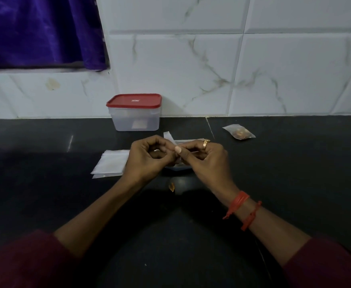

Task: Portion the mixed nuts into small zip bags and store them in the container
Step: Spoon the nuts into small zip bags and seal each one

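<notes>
My left hand (pixel 147 157) and right hand (pixel 203 156) both pinch a small zip bag (pixel 169 137), I think to press its zip; next, the closed container (pixel 135 119) needs opening.

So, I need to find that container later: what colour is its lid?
The lid is red, clearest in the head view.
</notes>
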`<state>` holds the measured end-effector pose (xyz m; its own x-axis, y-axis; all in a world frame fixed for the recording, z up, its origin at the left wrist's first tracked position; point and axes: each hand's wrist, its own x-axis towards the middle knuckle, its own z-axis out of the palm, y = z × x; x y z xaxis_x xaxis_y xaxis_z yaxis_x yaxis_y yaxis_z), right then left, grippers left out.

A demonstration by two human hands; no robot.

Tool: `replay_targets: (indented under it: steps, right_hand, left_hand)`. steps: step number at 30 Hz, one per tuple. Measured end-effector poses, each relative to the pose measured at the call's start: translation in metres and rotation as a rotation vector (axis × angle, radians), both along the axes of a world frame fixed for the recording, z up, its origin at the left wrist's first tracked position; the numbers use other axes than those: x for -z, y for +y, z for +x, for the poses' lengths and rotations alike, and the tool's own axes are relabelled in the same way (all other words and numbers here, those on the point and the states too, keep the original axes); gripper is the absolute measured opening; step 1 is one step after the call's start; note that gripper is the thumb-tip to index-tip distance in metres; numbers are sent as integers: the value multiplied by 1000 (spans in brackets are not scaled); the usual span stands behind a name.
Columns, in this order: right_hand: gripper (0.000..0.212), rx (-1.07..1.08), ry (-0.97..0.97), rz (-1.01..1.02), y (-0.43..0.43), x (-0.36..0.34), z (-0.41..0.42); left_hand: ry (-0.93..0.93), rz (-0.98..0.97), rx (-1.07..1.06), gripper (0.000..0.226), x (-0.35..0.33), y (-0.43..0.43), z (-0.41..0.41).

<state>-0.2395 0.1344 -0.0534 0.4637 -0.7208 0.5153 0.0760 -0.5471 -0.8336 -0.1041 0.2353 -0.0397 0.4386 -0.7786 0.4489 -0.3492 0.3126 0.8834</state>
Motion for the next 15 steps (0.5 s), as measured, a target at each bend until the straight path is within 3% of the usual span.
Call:
replay_targets:
  steps: [3,10,15]
  right_hand:
    - [7,31,32,-18,-2,-1,-2]
    - [6,193,122,-358,5,-2,2]
    - [10,256,163,-406,3,-4,4]
  left_hand:
    - [45,-22,6,24,1,-1,0]
    - [-20,-21,-133,28,6,-4,-9]
    - [-96,-23,-209,23,4,-1,-8]
